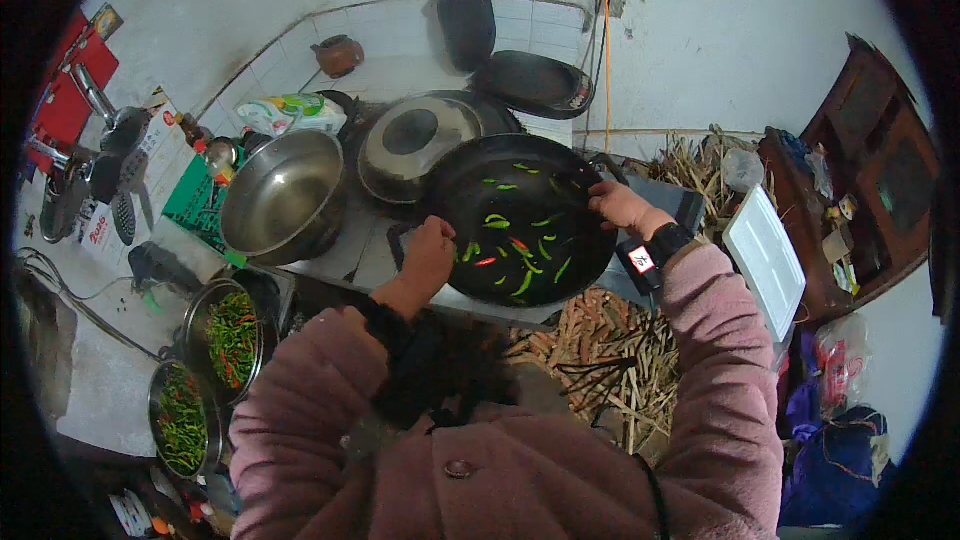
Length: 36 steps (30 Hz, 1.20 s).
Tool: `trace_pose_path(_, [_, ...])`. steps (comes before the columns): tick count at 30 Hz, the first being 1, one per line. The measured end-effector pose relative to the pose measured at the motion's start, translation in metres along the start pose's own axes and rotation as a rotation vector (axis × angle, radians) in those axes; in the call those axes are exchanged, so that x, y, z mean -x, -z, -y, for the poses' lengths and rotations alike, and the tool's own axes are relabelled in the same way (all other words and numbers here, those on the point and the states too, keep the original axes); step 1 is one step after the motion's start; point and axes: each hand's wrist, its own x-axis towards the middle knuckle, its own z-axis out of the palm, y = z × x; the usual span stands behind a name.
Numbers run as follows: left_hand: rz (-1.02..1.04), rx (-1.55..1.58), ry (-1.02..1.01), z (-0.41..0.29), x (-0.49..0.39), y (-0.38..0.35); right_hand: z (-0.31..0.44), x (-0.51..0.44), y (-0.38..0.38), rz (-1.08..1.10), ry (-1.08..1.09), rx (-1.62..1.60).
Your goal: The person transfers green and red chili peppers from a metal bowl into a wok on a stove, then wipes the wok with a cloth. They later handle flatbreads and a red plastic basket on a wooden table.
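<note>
A wide black wok (480,165) sits before me, with several green chili peppers (526,281) and a few red ones (486,262) scattered inside it. My left hand (430,259) is at its left rim, fingers curled together; what lies between them is hidden. At the right rim, my right hand (621,206) reaches over the edge with bent fingers near the inner wall; whether it grips anything cannot be told. Two metal pots at the lower left hold green and red chilies, one nearer the stove (232,337), the other lower (178,420).
An empty steel basin (283,195) and a lidded pan (420,136) stand left of the wok. Behind is an open black electric pan (532,82). A white lid (766,261) stands at right, with dry stalks (600,345) below and a wooden cabinet (870,187) beyond.
</note>
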Motion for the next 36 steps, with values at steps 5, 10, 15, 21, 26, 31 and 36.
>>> trace_pose_path(5, [0.088,-0.178,0.015,0.006,-0.015,-0.01,-0.016,-0.042,0.009,-0.001,0.228,0.356])
trace_pose_path(10, [0.233,-0.334,-0.03,0.038,-0.051,-0.016,-0.024,-0.073,-0.009,-0.058,0.339,0.604])
trace_pose_path(15, [0.296,-0.402,0.1,0.073,-0.058,-0.044,-0.024,-0.098,-0.034,0.131,0.4,0.412])
trace_pose_path(21, [0.78,-0.599,-0.205,0.094,-0.085,-0.068,0.008,-0.119,-0.089,0.417,0.66,0.276])
trace_pose_path(26, [0.973,-0.513,-0.304,0.094,-0.078,-0.082,0.027,-0.106,-0.127,0.749,0.625,0.338])
trace_pose_path(31, [1.371,-0.204,0.121,0.071,-0.074,-0.076,0.034,-0.06,-0.128,0.989,0.421,0.446])
trace_pose_path(36, [1.603,-0.078,0.03,0.037,-0.064,-0.059,0.03,-0.013,-0.142,1.077,0.366,0.41])
